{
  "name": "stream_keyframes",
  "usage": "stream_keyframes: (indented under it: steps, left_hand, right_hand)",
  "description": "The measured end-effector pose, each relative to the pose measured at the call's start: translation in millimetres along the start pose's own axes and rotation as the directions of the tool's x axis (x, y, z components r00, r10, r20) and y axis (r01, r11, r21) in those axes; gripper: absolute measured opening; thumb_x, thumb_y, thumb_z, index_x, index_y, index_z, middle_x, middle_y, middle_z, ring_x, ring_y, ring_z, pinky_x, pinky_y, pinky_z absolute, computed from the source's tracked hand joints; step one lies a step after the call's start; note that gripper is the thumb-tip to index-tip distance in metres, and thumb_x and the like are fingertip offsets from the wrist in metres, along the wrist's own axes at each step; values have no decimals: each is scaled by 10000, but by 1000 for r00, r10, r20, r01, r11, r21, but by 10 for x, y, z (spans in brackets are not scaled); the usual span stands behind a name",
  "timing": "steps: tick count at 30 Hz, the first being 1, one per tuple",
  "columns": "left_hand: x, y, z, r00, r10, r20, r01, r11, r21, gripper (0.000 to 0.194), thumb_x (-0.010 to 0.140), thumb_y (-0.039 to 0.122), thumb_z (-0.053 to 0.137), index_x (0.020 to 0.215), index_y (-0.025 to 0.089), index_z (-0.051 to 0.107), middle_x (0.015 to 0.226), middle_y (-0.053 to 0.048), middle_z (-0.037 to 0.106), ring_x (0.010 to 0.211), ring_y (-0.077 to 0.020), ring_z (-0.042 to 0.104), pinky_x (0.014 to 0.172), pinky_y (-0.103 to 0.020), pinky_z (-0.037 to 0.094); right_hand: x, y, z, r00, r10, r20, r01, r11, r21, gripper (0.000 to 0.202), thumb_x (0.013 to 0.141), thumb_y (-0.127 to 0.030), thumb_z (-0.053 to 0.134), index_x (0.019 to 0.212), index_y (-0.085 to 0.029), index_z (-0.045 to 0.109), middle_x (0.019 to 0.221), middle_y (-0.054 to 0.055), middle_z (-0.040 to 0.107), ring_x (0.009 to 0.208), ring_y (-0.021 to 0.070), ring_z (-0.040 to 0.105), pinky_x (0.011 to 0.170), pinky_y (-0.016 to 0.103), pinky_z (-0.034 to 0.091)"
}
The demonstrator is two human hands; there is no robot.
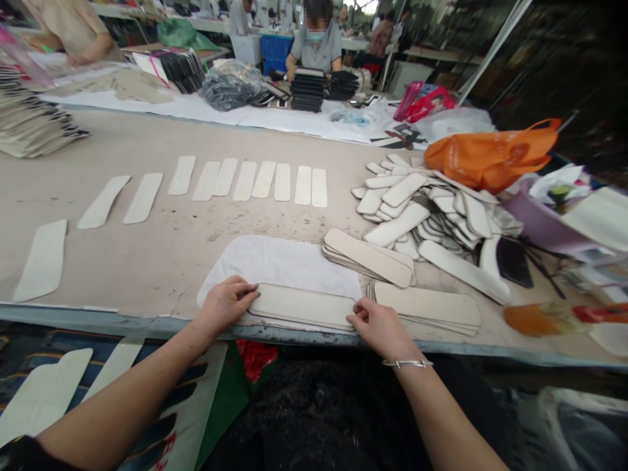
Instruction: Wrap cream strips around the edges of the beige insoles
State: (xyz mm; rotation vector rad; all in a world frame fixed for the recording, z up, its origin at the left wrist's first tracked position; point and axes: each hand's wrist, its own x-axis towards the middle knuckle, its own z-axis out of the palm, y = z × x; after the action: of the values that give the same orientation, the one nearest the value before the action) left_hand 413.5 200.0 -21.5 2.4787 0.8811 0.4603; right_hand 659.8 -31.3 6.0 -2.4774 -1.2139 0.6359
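Note:
A long off-white strip point(301, 305) with rounded corners and a dark edge lies at the table's front edge, partly over a white cloth point(275, 258). My left hand point(229, 302) pinches its left end between thumb and fingers. At the opposite end, my right hand point(377, 319), with a bracelet at the wrist, grips the corner the same way. Close to my right hand lies a fanned stack of similar strips point(432, 304). Another fanned stack point(367, 255) rests just behind it, overlapping the cloth.
Thin pale pieces point(245, 180) lie in a row across the table point(147, 261). A loose heap of strips point(412, 203) sits at right, near an orange bag point(490, 157), a purple basin point(540, 222) and a brush point(544, 318). A co-worker point(316, 46) sits opposite.

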Motion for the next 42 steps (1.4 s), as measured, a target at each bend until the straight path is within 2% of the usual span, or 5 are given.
stream_keyframes:
  steps: [10,18,29,34,42]
  left_hand:
    - [-56,0,13,1000,25,1,-25,997,80,284,808,427,509,932,219,659,851,-9,610,719,-128,582,641,-227,456]
    - [-46,-53,73,995,100,-29,-95,985,148,357,800,510,472,934,222,635,879,-21,621,760,-153,599,640,-236,465]
    - [-23,20,23,998,-59,22,55,985,166,324,812,426,477,988,198,626,906,-29,605,767,-156,589,680,-263,478]
    - [-141,599,99,973,-11,-230,41,991,127,392,872,315,387,1214,156,495,1096,-115,558,1002,-207,552,869,-349,471]
    - [-48,1384,730,892,322,317,-380,914,139,746,852,571,291,1389,58,214,1466,-183,193,1368,-289,75,1090,-469,185]
  right_hand:
    - [-155,-220,-65,971,-99,-218,64,985,-163,386,830,-362,513,1149,-143,511,1075,135,580,978,257,539,841,361,413]
    - [-92,-995,668,828,-530,-182,525,848,-79,769,840,-532,456,1401,-69,203,1471,146,168,1358,261,75,1102,449,138]
    - [-217,19,437,908,-402,-117,359,891,-276,804,834,-588,428,1413,-83,191,1484,119,101,1363,241,50,1109,432,99]
    - [-229,19,531,882,-447,-150,377,860,-345,777,842,-530,452,1403,-50,209,1474,157,114,1358,276,63,1089,481,132]
    - [-183,83,635,831,-526,-179,415,801,-431,687,876,-398,398,1416,-54,149,1467,157,163,1354,276,104,1070,497,178]
